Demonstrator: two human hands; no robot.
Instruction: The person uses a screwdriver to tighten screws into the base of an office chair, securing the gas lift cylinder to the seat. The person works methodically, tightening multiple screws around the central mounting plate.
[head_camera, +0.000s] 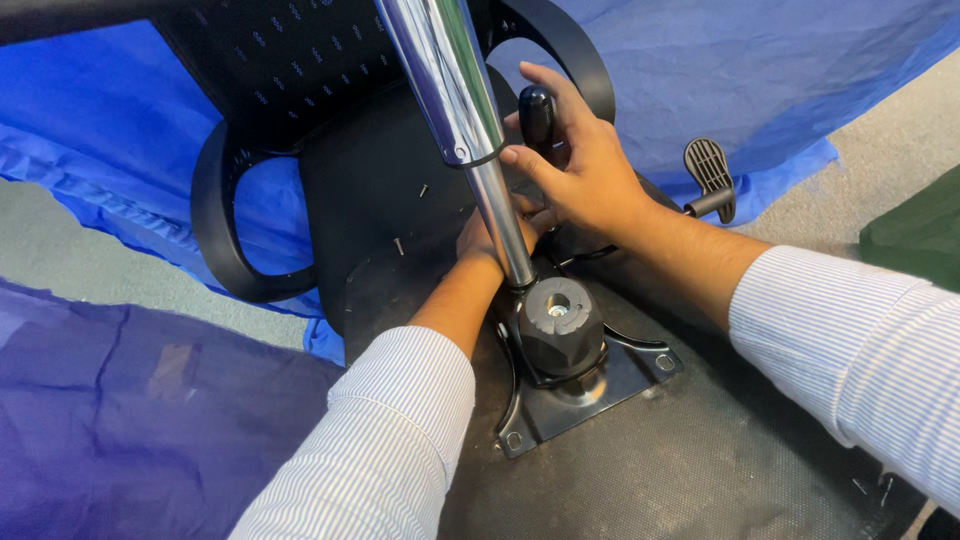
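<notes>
The upturned black fabric chair seat carries a black steel mechanism plate — from it rises a chrome gas cylinder. Right hand, fingers clamped on a black plastic-tipped lever beside the cylinder; keep that grip steady. Left hand behind the cylinder — fingers hidden.

Gas-lift column: polished chrome metal, mirror glossy. Mounting plate: black painted metal, semi-gloss. Seat underside: matt black rough fabric. Armrest: smooth matt plastic. Sheet: blue wrinkled non-woven cloth.
</notes>
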